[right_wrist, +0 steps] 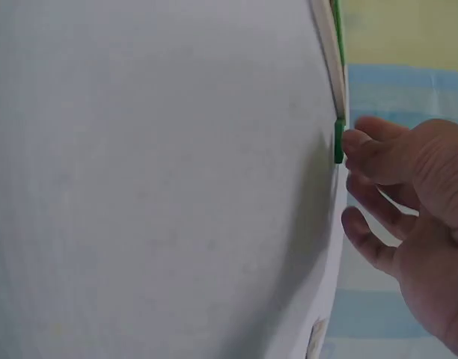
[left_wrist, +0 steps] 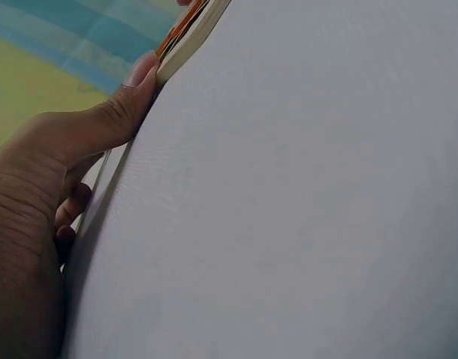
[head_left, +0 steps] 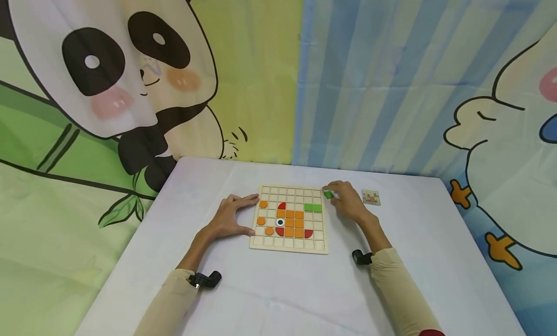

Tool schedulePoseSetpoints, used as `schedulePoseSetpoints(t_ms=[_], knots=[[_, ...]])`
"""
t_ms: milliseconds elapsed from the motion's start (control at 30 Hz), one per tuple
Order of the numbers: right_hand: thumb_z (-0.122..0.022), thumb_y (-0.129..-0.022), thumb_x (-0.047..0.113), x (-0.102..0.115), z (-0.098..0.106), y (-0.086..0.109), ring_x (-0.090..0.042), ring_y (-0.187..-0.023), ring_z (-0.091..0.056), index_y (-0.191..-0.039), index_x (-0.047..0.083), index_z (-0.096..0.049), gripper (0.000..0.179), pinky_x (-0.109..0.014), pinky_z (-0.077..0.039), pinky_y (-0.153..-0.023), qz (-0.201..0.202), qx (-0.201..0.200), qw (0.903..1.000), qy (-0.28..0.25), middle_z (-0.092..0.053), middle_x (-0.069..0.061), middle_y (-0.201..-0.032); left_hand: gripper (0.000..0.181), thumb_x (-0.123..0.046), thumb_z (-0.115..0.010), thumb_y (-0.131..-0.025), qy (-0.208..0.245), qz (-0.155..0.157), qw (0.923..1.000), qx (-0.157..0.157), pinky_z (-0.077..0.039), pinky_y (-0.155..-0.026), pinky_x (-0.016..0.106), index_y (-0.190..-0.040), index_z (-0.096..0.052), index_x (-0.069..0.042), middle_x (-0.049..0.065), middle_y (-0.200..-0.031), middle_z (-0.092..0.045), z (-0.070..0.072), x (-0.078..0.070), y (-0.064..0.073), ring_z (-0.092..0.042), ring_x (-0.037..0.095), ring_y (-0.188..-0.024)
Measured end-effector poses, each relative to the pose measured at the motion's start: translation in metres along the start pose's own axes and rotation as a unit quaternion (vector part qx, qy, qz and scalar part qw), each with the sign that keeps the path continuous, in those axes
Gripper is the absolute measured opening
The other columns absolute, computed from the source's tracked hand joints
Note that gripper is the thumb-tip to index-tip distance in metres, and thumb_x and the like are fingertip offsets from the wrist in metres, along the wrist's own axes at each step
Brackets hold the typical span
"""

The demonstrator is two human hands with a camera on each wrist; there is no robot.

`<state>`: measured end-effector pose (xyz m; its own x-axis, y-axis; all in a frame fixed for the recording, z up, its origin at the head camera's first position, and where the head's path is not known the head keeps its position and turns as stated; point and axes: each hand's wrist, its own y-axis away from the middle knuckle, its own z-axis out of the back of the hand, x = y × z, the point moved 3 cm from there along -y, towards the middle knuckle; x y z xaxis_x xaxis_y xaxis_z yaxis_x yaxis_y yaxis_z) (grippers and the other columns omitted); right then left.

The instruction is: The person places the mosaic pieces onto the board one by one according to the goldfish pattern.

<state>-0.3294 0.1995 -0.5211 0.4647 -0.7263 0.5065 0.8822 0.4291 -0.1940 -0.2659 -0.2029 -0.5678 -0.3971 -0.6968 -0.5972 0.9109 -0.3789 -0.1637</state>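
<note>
A square wooden grid board [head_left: 289, 246] lies on the table with several coloured tiles in its cells. Along its left edge my left hand [head_left: 228, 217] rests, thumb and forefinger spread apart and touching the rim; the thumb [left_wrist: 135, 93] presses there in the left wrist view. Beside the board's upper right corner, my right hand [head_left: 348, 200] pinches a green tile [head_left: 328, 194], whose edge also shows by the thumb in the right wrist view. On the board are orange square tiles [head_left: 294, 223], two green square tiles [head_left: 313, 208], red rounded tiles [head_left: 308, 233] and an eye tile [head_left: 280, 222].
Orange round tiles [head_left: 261, 221] sit in the board's left columns. A small picture card [head_left: 371, 197] lies right of my right hand. The white table [head_left: 278, 292] meets a printed cloth backdrop [head_left: 370, 84] at its far edge.
</note>
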Motion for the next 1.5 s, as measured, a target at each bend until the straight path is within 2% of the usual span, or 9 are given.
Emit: schedulePoseSetpoints(t_ms=[133, 267, 333, 467, 600, 800, 1133, 1267, 1500], knots=[[-0.073, -0.096, -0.011, -0.004, 0.000, -0.002, -0.042, -0.120, -0.065, -0.133, -0.002, -0.076, 0.038, -0.058, -0.052, -0.105, 0.002, 0.015, 0.9998, 0.015, -0.076, -0.022, -0.125, 0.111, -0.058, -0.102, -0.063, 0.000, 0.001, 1.0000, -0.007, -0.034, -0.099, 0.046, -0.161, -0.056, -0.031, -0.009, -0.171, -0.050, 0.001, 0.001, -0.003, -0.049, 0.019, -0.118], [-0.076, -0.098, -0.002, -0.003, 0.006, -0.002, -0.037, -0.114, -0.066, -0.128, -0.002, -0.078, 0.031, -0.054, -0.055, -0.101, -0.023, -0.003, 0.9990, 0.038, -0.078, -0.018, -0.118, 0.111, -0.059, -0.101, -0.064, -0.002, -0.004, 1.0000, -0.008, -0.034, -0.100, 0.047, -0.161, -0.056, -0.030, -0.009, -0.172, -0.049, 0.002, 0.000, -0.004, -0.049, 0.019, -0.119], [-0.079, -0.097, 0.002, 0.001, 0.008, -0.001, -0.036, -0.112, -0.067, -0.127, 0.000, -0.079, 0.030, -0.054, -0.055, -0.099, -0.026, -0.011, 0.9992, 0.029, -0.079, -0.017, -0.118, 0.112, -0.059, -0.101, -0.064, -0.002, -0.005, 1.0000, -0.004, -0.034, -0.100, 0.046, -0.161, -0.056, -0.029, -0.009, -0.172, -0.049, 0.002, 0.000, -0.004, -0.049, 0.018, -0.118], [-0.082, -0.096, 0.005, 0.012, 0.007, -0.004, -0.032, -0.105, -0.070, -0.118, 0.004, -0.083, 0.023, -0.052, -0.055, -0.095, 0.012, -0.016, 0.9996, -0.022, -0.081, -0.013, -0.115, 0.112, -0.058, -0.102, -0.063, 0.002, -0.006, 1.0000, -0.001, -0.034, -0.100, 0.046, -0.161, -0.056, -0.029, -0.009, -0.172, -0.049, 0.000, 0.000, -0.004, -0.049, 0.018, -0.118], [-0.083, -0.095, 0.005, 0.022, -0.003, -0.010, -0.027, -0.097, -0.070, -0.108, 0.006, -0.087, 0.014, -0.046, -0.056, -0.088, 0.046, 0.011, 0.9971, -0.060, -0.083, -0.010, -0.107, 0.112, -0.055, -0.103, -0.063, 0.007, -0.018, 0.9998, -0.005, -0.033, -0.101, 0.046, -0.161, -0.056, -0.027, -0.008, -0.172, -0.049, -0.001, -0.001, -0.005, -0.049, 0.018, -0.117], [-0.078, -0.097, -0.001, 0.030, -0.013, -0.016, -0.033, -0.107, -0.071, -0.108, 0.001, -0.086, 0.014, -0.048, -0.059, -0.094, 0.074, 0.040, 0.9956, -0.042, -0.081, -0.014, -0.110, 0.113, -0.057, -0.103, -0.062, -0.001, -0.036, 0.9993, -0.010, -0.034, -0.099, 0.047, -0.160, -0.058, -0.023, -0.001, -0.171, -0.051, 0.000, -0.003, -0.007, -0.051, 0.019, -0.116], [-0.065, -0.104, -0.008, 0.047, -0.014, -0.012, -0.038, -0.116, -0.064, -0.115, -0.006, -0.083, 0.021, -0.051, -0.057, -0.101, 0.121, 0.061, 0.9907, 0.013, -0.075, -0.021, -0.122, 0.113, -0.059, -0.102, -0.062, -0.003, -0.033, 0.9994, -0.006, -0.034, -0.100, 0.048, -0.160, -0.057, -0.025, -0.005, -0.171, -0.051, 0.000, -0.003, -0.012, -0.051, 0.020, -0.118], [-0.066, -0.105, -0.002, 0.048, -0.007, -0.007, -0.037, -0.117, -0.065, -0.122, -0.003, -0.081, 0.023, -0.052, -0.056, -0.102, 0.109, 0.054, 0.9923, 0.023, -0.076, -0.020, -0.124, 0.112, -0.059, -0.101, -0.064, -0.006, -0.040, 0.9992, -0.005, -0.035, -0.100, 0.047, -0.161, -0.057, -0.024, -0.003, -0.171, -0.051, 0.000, -0.004, -0.014, -0.051, 0.019, -0.118], [-0.066, -0.108, 0.011, 0.033, 0.014, 0.003, -0.041, -0.124, -0.063, -0.135, 0.000, -0.075, 0.031, -0.057, -0.052, -0.105, 0.029, 0.004, 0.9995, 0.012, -0.075, -0.021, -0.130, 0.108, -0.058, -0.098, -0.069, -0.020, -0.028, 0.9994, 0.001, -0.035, -0.097, 0.045, -0.163, -0.054, -0.025, -0.005, -0.172, -0.050, 0.001, -0.002, -0.012, -0.050, 0.017, -0.115]])
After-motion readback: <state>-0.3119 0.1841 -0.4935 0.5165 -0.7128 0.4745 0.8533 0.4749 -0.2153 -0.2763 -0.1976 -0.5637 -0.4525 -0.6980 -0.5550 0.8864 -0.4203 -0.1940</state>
